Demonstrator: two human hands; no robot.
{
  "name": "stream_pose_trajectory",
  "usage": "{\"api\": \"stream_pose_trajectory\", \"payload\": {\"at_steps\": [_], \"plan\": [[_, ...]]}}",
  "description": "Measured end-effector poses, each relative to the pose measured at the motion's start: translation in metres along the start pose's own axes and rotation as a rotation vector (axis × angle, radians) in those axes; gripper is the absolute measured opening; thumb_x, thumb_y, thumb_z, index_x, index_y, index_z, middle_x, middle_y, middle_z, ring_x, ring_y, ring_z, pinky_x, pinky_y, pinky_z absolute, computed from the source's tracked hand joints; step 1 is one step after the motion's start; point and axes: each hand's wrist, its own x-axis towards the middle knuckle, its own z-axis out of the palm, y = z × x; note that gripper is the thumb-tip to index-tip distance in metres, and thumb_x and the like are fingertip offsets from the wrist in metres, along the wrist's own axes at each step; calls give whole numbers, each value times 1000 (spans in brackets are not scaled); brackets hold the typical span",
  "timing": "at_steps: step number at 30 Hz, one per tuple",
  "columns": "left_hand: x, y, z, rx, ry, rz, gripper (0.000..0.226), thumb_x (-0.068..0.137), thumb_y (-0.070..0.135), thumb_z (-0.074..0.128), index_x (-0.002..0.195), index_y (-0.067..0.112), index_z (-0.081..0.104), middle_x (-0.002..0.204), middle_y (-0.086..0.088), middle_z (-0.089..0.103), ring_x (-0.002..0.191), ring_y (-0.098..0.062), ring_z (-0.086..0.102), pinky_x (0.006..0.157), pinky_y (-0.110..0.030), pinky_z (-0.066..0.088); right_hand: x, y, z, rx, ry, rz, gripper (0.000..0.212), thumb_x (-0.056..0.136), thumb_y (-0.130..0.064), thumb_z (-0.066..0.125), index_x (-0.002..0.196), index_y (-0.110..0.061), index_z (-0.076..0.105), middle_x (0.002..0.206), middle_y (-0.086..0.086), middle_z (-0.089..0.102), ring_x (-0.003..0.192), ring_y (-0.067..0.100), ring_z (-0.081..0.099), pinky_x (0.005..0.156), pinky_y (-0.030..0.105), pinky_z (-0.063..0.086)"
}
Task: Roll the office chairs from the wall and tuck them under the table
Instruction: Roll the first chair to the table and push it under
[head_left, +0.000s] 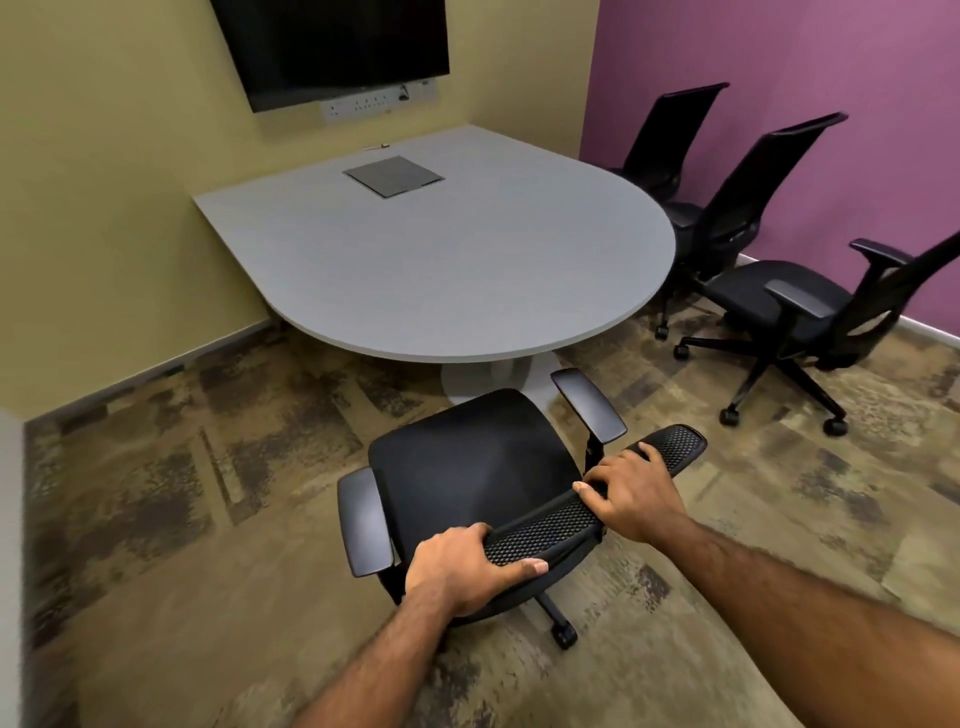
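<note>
The left hand (462, 564) curls round the near end of the mesh backrest (550, 527) of the office chair (467, 462); the right hand (631, 491) clasps it further along. The grey counter (441, 260) lies just ahead of the hands, the chair's seat short of its edge; three more chairs (795, 306) stand beyond the right hand by the purple wall (831, 78)
</note>
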Motion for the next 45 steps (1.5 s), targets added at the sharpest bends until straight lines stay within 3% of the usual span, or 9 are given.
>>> {"api": "stream_pose_trajectory", "payload": {"at_steps": [12, 21, 28, 33, 40, 45], "plan": [[35, -78, -40, -41, 73, -69, 119, 40, 113, 25, 124, 37, 62, 107, 11, 72, 102, -17, 67, 78, -37, 47, 87, -77, -4, 22, -102, -92, 71, 86, -73, 17, 108, -36, 73, 112, -13, 70, 114, 12, 56, 115, 48, 20], [72, -152, -79, -70, 124, -91, 119, 38, 113, 28, 123, 39, 63, 106, 12, 72, 100, -14, 67, 71, -34, 41, 149, -143, 1, 43, -68, -116, 68, 88, -72, 19, 106, -36, 74, 107, -14, 69, 112, 11, 55, 114, 46, 18], [104, -211, -108, -78, 162, -117, 117, 39, 113, 29, 123, 39, 62, 107, 12, 73, 100, -15, 68, 77, -36, 49, 206, -197, 2, 35, -46, -156, 68, 89, -72, 19, 107, -37, 74, 109, -15, 69, 113, 11, 55, 115, 46, 19], [130, -255, -135, -79, 157, -133, 114, 41, 112, 31, 125, 42, 60, 109, 14, 73, 100, -12, 67, 81, -34, 50, 249, -235, 5, 57, 7, -208, 66, 91, -71, 21, 102, -35, 75, 100, -13, 71, 105, 10, 59, 115, 42, 23], [166, -312, -179, -93, 102, -186, 115, 41, 110, 39, 132, 44, 56, 115, 18, 70, 105, -5, 65, 84, -27, 48, 315, -281, 17, 111, 68, -357, 74, 87, -83, 24, 103, -30, 73, 100, -12, 70, 103, 13, 61, 112, 44, 31], [184, -363, -208, -49, 90, -205, 112, 45, 108, 43, 135, 43, 56, 126, 20, 66, 115, -4, 62, 96, -30, 49, 358, -305, 15, 117, -32, -612, 80, 86, -87, 21, 118, -28, 65, 106, -8, 67, 99, 17, 61, 95, 38, 43]]}}
